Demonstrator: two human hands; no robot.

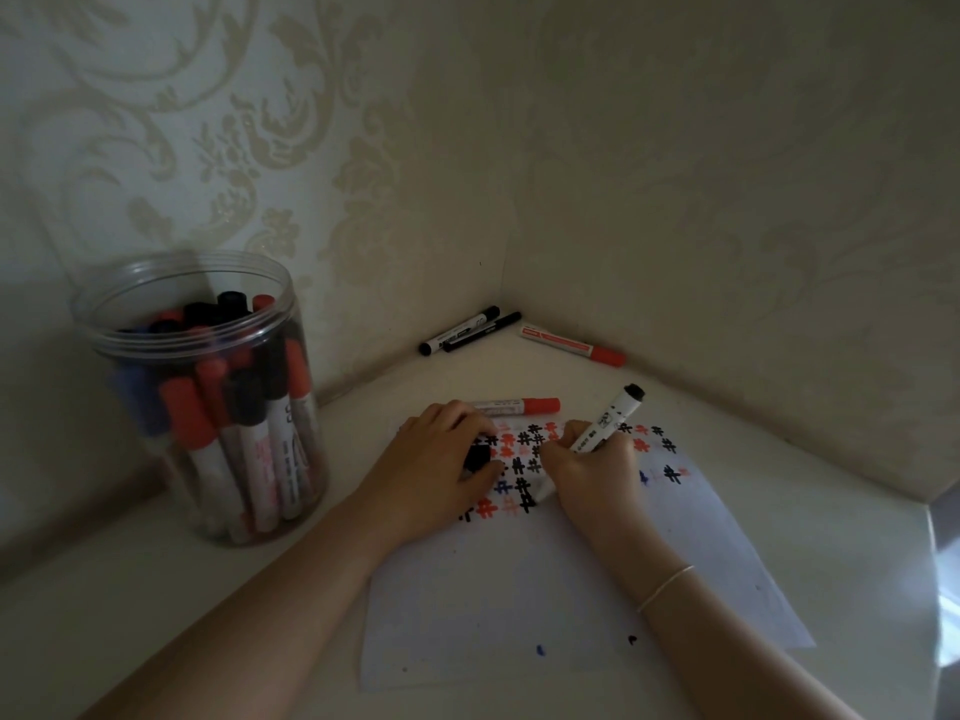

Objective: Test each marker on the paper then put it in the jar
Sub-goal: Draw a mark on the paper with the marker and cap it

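A white sheet of paper (519, 605) lies on the table, its far part covered in black, red and blue hash marks. My right hand (592, 470) grips a white marker with a black end (615, 415), tip down on the paper. My left hand (441, 470) rests on the paper and holds a black cap (477, 458). A clear plastic jar (208, 397) at the left stands open and holds several red, black and blue markers. A red-capped marker (519, 406) lies just beyond my left hand.
Two black markers (467, 331) and a red-capped marker (571, 346) lie in the far corner where two patterned walls meet. The table's right edge is shiny and reflective.
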